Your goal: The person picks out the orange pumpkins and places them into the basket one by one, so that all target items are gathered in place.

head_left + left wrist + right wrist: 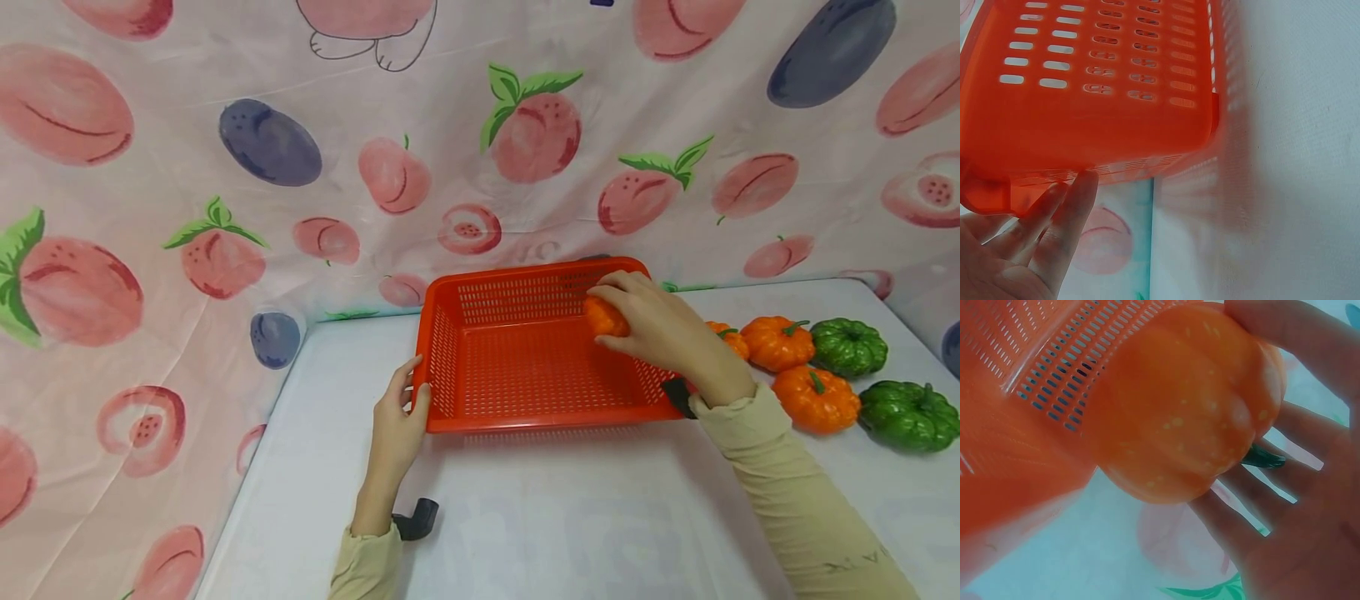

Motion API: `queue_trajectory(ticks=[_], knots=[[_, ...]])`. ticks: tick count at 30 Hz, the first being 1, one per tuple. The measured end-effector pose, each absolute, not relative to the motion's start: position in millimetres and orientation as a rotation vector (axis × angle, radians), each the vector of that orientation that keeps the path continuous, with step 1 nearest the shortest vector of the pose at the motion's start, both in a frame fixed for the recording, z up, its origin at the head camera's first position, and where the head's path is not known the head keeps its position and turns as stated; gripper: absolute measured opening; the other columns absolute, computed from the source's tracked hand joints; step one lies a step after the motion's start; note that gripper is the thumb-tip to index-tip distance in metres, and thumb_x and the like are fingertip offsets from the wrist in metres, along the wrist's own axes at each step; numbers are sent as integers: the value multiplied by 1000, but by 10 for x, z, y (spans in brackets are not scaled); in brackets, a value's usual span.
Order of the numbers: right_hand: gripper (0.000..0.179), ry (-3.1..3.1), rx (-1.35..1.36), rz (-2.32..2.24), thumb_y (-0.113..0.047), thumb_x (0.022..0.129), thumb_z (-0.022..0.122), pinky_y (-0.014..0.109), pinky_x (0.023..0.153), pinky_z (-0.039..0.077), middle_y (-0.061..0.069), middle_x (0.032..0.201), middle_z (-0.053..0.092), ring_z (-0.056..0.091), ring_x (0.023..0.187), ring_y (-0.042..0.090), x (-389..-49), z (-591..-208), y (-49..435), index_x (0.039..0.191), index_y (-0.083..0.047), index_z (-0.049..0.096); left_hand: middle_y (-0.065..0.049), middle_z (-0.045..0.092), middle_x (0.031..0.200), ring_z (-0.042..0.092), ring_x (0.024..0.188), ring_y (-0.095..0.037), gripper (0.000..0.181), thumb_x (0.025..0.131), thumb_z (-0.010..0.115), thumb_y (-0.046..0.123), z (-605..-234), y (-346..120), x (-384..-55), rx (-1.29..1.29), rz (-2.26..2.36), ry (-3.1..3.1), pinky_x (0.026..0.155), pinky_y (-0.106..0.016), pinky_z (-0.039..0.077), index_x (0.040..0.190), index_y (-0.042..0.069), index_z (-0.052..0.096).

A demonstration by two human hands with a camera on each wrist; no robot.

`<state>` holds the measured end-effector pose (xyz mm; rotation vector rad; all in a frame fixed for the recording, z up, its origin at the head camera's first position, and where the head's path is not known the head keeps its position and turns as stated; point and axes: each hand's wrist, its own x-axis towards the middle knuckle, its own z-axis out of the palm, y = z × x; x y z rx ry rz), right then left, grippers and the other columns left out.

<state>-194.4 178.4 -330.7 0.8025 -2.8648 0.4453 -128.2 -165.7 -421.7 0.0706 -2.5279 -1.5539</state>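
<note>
A red plastic basket (551,421) with slotted walls stands on the white table. My left hand (397,417) holds its left rim, thumb toward the front corner. From the left wrist, the fingers (1075,209) lie along the basket wall (1097,125). Over the right end of the basket, my right hand (652,321) grips a small orange pumpkin (603,321). Close up in the right wrist view, thumb and fingers spread round the pumpkin (1185,406), its dark green stem (1264,456) toward the palm.
Right of the basket sit more orange pumpkins (816,402) and two green pumpkins (907,417), one orange one partly hidden behind my right wrist. A fruit-printed cloth (450,108) hangs behind the table and along its left side. Black wrist mounts (416,518) stick out from both wrists.
</note>
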Motion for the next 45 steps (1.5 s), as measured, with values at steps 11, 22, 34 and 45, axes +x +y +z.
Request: queue_trajectory(ticks=[11,22,34,45], knots=[[57,-2886,812,457,-21,82,81,51,86,54,21,131,52,51,114,35,-2037,-3337,1755,129,3,59,-12,60,133,66,107,-29,45,101,54,17,-4226,-1637,-1289,67,-1561,-2547,78,-41,61,145,22,49],[57,-2933,796,498,-22,82,81,51,93,50,20,131,54,49,118,35,-2172,-3420,1708,128,3,60,-12,60,131,66,107,-30,45,101,54,18,-4199,-1665,-1269,69,-1555,-2549,77,-42,61,145,22,49],[54,-2963,803,493,-23,81,81,49,89,51,19,126,56,51,113,34,-2274,-3494,1706,125,2,61,-13,60,131,66,106,-29,45,100,55,16,-4209,-1659,-1279,62,-1545,-2543,77,-42,61,145,20,49],[56,-3044,788,480,-26,83,80,51,92,50,20,128,55,51,115,35,-2382,-3554,1671,128,2,61,-13,61,131,66,104,-27,45,100,55,16,-4208,-1660,-1264,54,-1534,-2541,77,-40,61,144,20,50]])
